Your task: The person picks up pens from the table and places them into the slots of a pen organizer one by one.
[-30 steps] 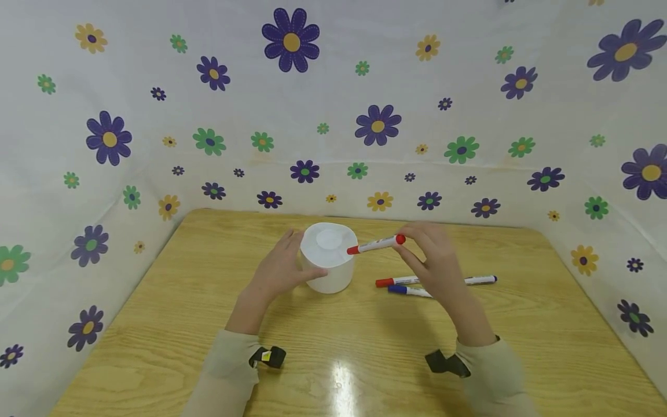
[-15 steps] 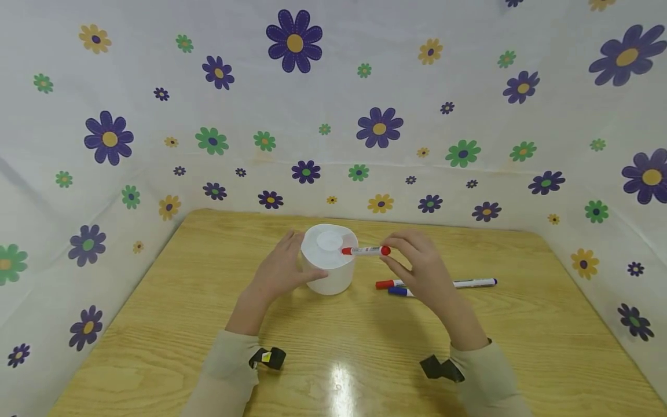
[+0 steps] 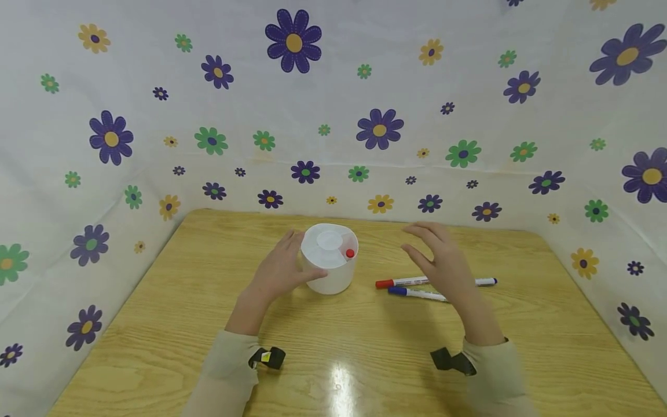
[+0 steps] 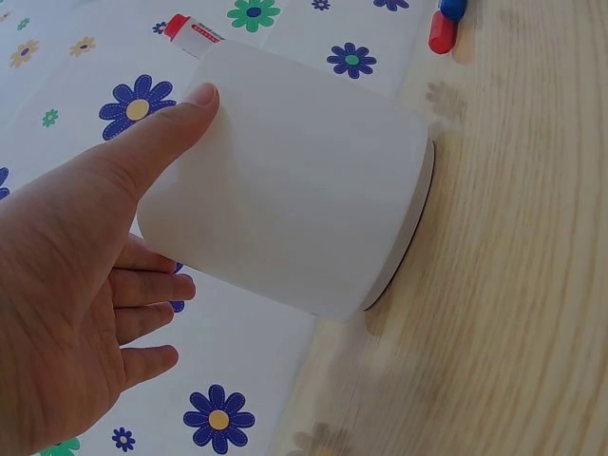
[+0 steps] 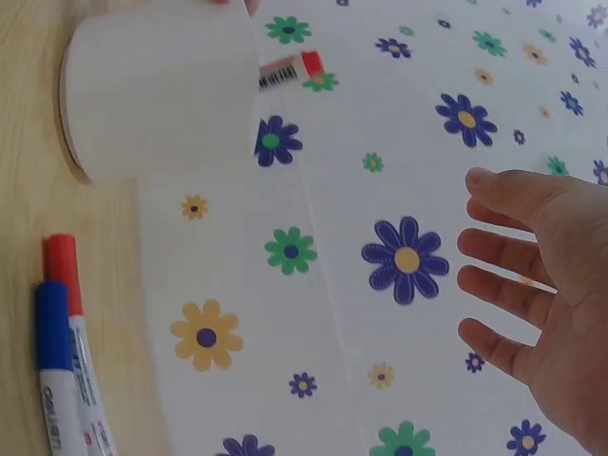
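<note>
On my feed a flowered cloth (image 3: 333,92) rises behind the wooden surface (image 3: 385,359), above which I see the right hand (image 3: 447,266) spread in the air, while the left hand (image 3: 276,267), also spread, rests against the side of the white pot (image 3: 332,280). The pot stands upright near a red marker (image 3: 409,281), a blue marker (image 3: 422,294) and a partly hidden blue-ended marker (image 3: 484,282), and a red-tipped marker (image 3: 350,253) pokes from its right-hand compartment.

Screened-off tabletop workspace: wooden table (image 3: 172,313), white cloth (image 3: 333,87) (flower-printed) around three sides.
</note>
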Motion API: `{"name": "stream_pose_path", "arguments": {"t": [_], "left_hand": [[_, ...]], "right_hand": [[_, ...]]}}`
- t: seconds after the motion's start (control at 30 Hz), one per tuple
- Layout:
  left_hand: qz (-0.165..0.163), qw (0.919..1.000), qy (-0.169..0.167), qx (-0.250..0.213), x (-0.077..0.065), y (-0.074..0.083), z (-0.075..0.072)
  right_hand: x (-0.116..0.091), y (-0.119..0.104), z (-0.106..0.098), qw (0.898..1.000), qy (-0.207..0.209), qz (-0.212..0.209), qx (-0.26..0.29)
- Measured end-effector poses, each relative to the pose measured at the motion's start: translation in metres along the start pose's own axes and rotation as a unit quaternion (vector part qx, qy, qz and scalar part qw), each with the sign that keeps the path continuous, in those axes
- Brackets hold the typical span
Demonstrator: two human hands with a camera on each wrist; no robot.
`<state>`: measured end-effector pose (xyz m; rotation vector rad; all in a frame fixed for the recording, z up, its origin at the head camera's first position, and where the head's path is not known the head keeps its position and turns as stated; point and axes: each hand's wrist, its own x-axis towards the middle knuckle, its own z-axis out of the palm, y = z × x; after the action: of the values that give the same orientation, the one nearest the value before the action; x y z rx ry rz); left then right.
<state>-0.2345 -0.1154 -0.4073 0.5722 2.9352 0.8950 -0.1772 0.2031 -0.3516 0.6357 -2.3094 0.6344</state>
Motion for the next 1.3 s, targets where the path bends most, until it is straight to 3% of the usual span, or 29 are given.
{"name": "stream_pose_path", "arguments": {"t": [0.27, 0.6, 1.0, 1.3], "left_hand": [[0.009, 0.9999, 0.004, -0.007, 0.001, 0.0, -0.003], [0.007, 1.0, 0.001, -0.006, 0.003, -0.002, -0.003], [0.002, 0.9999, 0.001, -0.01, 0.004, -0.002, -0.003], [0.003, 1.0, -0.006, -0.007, 0.005, -0.002, -0.003]], "right_hand": [[-0.006, 0.037, -0.036, 0.993, 0.034, 0.11, 0.007], [-0.032, 0.085, -0.063, 0.97, 0.029, 0.24, -0.038], [-0.067, 0.128, -0.064, 0.94, -0.064, 0.331, -0.042], [-0.092, 0.153, -0.06, 0.914, -0.196, 0.354, -0.039]]}}
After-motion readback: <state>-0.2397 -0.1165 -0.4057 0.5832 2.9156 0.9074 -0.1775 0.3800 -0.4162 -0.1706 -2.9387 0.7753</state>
